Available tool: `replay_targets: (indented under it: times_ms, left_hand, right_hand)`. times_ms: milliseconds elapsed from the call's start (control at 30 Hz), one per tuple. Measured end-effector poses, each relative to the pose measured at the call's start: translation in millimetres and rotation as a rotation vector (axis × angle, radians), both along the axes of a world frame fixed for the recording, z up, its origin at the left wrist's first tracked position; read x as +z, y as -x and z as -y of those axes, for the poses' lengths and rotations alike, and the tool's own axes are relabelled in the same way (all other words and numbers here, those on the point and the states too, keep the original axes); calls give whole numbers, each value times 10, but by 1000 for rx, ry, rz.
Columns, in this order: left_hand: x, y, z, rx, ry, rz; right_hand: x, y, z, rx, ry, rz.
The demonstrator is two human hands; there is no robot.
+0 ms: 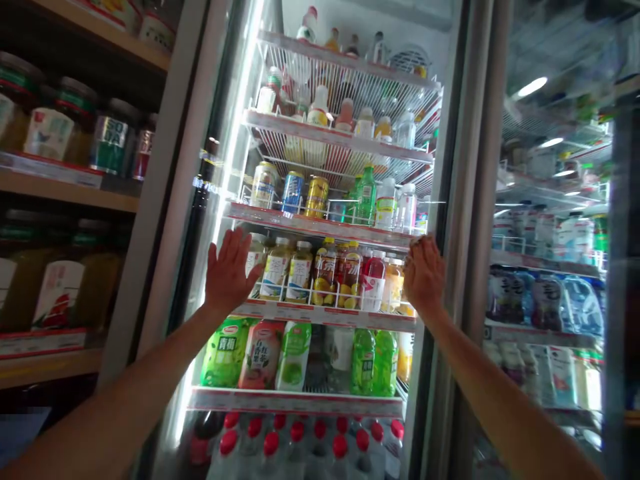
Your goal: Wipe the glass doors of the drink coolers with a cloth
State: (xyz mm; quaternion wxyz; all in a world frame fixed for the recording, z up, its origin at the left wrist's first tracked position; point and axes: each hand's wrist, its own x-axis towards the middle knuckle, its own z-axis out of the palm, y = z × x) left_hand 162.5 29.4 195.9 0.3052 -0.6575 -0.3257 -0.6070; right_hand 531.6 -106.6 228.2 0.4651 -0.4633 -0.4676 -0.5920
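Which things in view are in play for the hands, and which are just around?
In play:
- left hand, open
- right hand, grip unclear
- white-labelled bottles, near the left hand
- orange bottle, near the right hand

Just around:
- cans, one shelf up
- red-capped bottles, at the bottom
- lidded containers, left rack

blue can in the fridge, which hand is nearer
Left: the left hand is below and left of the blue can; the right hand is below and farther right.
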Motion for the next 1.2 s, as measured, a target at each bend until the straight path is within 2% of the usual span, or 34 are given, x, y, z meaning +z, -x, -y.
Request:
replay_targets:
  times_ms: [100, 167, 233, 333, 400, 467, 567, 633, 700, 767, 833, 867, 900, 967, 1067, 1133, 1200]
  left_hand:
    - [-19, -4, -3, 12, -16, 6]
    - [-25, -7, -2, 20, -22, 9]
    - [-24, -10, 1, 17, -22, 13]
    - [-18, -15, 7, 11, -19, 20]
    - [-24, -15, 12, 22, -21, 18]
    - [-45, -15, 17, 42, -13, 8]
    - [-95, -16, 18, 49, 14, 9]
    - [-125, -18, 16, 41, 25, 19]
    - [-142, -19, 16, 39, 27, 27]
    - [-144, -20, 20, 39, 26, 28]
    - [-140, -21, 24, 30, 25, 25]
    - [-138, -19, 25, 23, 27, 24]
    - [-138, -17, 26, 14, 32, 22]
    - [-143, -8, 29, 0, 44, 16]
    - [-169, 9, 39, -10, 65, -6]
    - [-203, 17, 47, -10, 72, -15]
    - [-256, 16, 50, -11, 64, -17]
  right_hand:
    - [-386, -120, 62, -21, 23, 78]
    - [-526, -169, 106, -52, 56, 100]
    - [-424, -208, 134, -64, 67, 65]
    - [-37, -262, 118, -21, 21, -53]
    - [68, -278, 83, 14, -17, -96]
    - [-88, -270, 60, 42, -25, -81]
    - [-560, -254, 88, 65, 25, 22]
    - [-718, -268, 133, 56, 61, 72]
    - [-623, -299, 161, 45, 88, 49]
    - [-378, -325, 150, 45, 91, -39]
    - [-192, -294, 105, 49, 43, -120]
    - [-174, -244, 77, 52, 14, -136]
    - [-215, -170, 51, 57, -8, -126]
    - [-427, 12, 17, 82, 23, -23]
    - [-715, 189, 31, 82, 214, 215]
    - [-662, 168, 59, 29, 262, 243]
    - [-447, 85, 65, -20, 188, 123]
